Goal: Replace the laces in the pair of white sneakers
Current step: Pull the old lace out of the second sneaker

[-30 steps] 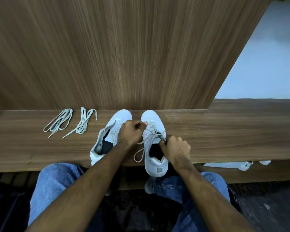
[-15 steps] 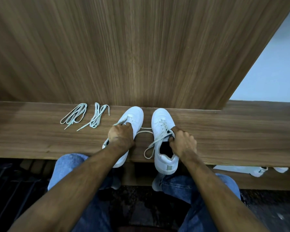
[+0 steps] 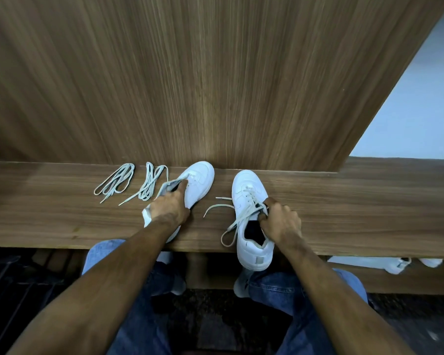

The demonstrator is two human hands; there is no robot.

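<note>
So the right hand still pinches the laced sneaker at its collar, while the left hand has let go of that lace and now grips the unlaced sneaker, sliding it aside. Two spare laces wait beyond on the wooden bench, so unlacing's half done.

— Is there any writing to read here: a brand, a number, a label, a sign?

— None that can be read. The right sneaker carries a small pale grey tab on its heel, the sort of spot where a brand name might sit, but it looks blank from this angle and is too small to be sure.

— And the other one?

— The left sneaker shows only plain white on its toe and side. The wooden bench under both shoes has bare grain with no marks.
</note>
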